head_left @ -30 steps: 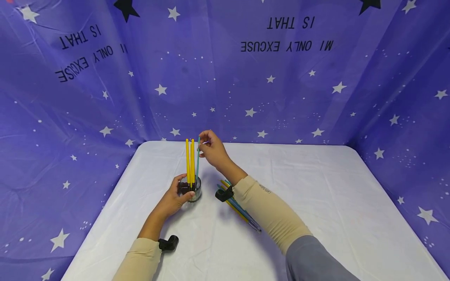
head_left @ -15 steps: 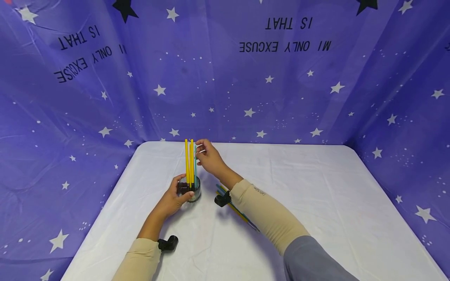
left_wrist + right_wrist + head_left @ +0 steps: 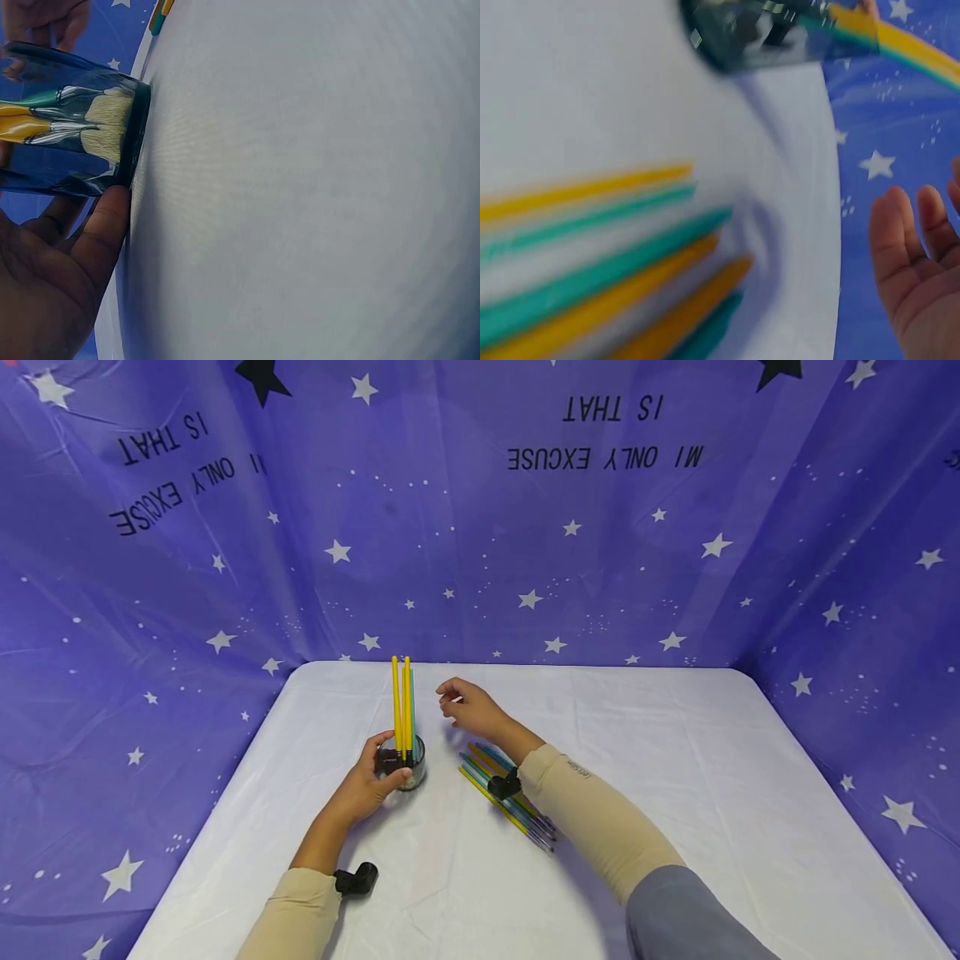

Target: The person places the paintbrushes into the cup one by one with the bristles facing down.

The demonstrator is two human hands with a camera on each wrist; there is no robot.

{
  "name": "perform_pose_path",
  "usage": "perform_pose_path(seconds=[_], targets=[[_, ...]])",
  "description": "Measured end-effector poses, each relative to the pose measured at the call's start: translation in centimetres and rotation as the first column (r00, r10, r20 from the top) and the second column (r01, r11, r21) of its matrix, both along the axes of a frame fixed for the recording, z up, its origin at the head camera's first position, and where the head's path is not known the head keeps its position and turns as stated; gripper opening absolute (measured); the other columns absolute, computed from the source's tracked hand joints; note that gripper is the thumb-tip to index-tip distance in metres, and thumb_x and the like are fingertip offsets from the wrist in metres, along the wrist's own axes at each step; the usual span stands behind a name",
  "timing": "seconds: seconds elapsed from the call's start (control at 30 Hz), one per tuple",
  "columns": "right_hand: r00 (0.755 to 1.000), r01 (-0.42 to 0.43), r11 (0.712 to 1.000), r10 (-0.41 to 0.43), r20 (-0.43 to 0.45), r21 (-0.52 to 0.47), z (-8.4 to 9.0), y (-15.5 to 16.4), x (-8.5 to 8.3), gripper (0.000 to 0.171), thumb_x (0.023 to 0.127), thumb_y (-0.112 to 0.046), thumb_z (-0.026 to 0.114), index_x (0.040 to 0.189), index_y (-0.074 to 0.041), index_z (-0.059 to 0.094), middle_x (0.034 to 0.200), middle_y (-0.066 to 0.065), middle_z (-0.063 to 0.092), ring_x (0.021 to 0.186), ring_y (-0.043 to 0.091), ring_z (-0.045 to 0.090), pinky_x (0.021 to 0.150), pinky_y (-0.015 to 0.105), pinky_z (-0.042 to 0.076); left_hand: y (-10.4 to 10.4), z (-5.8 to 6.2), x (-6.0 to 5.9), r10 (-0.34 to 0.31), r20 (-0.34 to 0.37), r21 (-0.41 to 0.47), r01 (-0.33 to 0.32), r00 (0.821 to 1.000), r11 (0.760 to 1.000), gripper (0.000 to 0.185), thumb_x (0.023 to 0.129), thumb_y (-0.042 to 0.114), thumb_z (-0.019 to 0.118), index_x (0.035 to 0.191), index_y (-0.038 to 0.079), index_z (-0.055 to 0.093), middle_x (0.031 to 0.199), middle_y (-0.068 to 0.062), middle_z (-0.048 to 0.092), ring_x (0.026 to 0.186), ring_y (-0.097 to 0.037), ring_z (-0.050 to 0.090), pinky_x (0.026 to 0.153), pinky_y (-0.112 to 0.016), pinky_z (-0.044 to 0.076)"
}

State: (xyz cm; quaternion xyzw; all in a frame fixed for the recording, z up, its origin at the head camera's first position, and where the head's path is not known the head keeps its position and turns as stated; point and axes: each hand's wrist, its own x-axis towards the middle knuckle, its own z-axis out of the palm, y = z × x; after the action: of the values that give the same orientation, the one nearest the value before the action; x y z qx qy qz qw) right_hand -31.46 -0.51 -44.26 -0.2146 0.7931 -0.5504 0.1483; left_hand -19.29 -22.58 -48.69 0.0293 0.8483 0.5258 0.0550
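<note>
While a white-clothed bench (image 3: 600,827) is seen spread before a purple star-printed backdrop (image 3: 675,568), a small clear glass tumbler (image 3: 410,766) is shown standing left of centre, steadied by the left hand (image 3: 367,785), whose grip is curled round the tumbler's near side. Several long thin paintbrushes with yellow and teal handles (image 3: 402,706) are held upright inside it, bristles down against the base, as the left wrist view confirms. To the tumbler's right, a loose bundle of yellow and teal brushes (image 3: 502,793) is laid flat on the cloth, partly hidden under the right forearm. The right hand (image 3: 472,708) is held just above the bench between tumbler and bundle, its grip loosely spread and nothing pinched in it. A tip-over could be judged the main risk: the tall handles stand well above the low tumbler, and a brush of the right hand or sleeve against them could topple it. The lying bundle could likewise be scattered by the forearm.
</note>
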Motion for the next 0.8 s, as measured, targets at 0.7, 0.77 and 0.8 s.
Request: perform_pose_path(seconds=[0.7, 0.77, 0.8], targets=[[0.966, -0.209, 0.791, 0.257, -0.002, 0.574, -0.1, 6.5, 0.5, 0.026, 0.095, 0.002, 0.054, 0.120, -0.004, 0.060, 0.099, 0.007, 0.060, 0.073, 0.016, 0.050, 0.064, 0.028, 0.043, -0.1, 0.1, 0.0, 0.000, 0.027, -0.017, 0.000, 1.000, 1.000, 0.081, 0.092, 0.031, 0.072, 0.154, 0.022, 0.020, 0.144, -0.027, 0.045, 0.134, -0.043, 0.041, 0.111, -0.062, 0.023], [0.965, -0.231, 0.771, 0.259, 0.039, 0.593, -0.2, 6.5, 0.6, 0.026, 0.095, 0.002, 0.055, 0.120, -0.006, 0.060, 0.100, 0.008, 0.060, 0.073, 0.017, 0.051, 0.063, 0.028, 0.044, -0.1, 0.1, 0.0, 0.002, 0.027, -0.014, -0.002, 1.000, 1.000, 0.081, 0.092, 0.030, 0.072, 0.154, 0.022, 0.020, 0.144, -0.027, 0.044, 0.134, -0.043, 0.041, 0.111, -0.061, 0.023], [0.964, -0.238, 0.762, 0.259, 0.054, 0.602, -0.3, 6.6, 0.7, 0.025, 0.095, 0.001, 0.056, 0.119, -0.007, 0.060, 0.100, 0.007, 0.059, 0.073, 0.017, 0.051, 0.063, 0.028, 0.045, -0.1, 0.1, 0.0, 0.002, 0.025, -0.010, -0.002, 1.000, 1.000, 0.081, 0.092, 0.029, 0.072, 0.154, 0.022, 0.020, 0.144, -0.027, 0.045, 0.134, -0.043, 0.041, 0.111, -0.061, 0.023]])
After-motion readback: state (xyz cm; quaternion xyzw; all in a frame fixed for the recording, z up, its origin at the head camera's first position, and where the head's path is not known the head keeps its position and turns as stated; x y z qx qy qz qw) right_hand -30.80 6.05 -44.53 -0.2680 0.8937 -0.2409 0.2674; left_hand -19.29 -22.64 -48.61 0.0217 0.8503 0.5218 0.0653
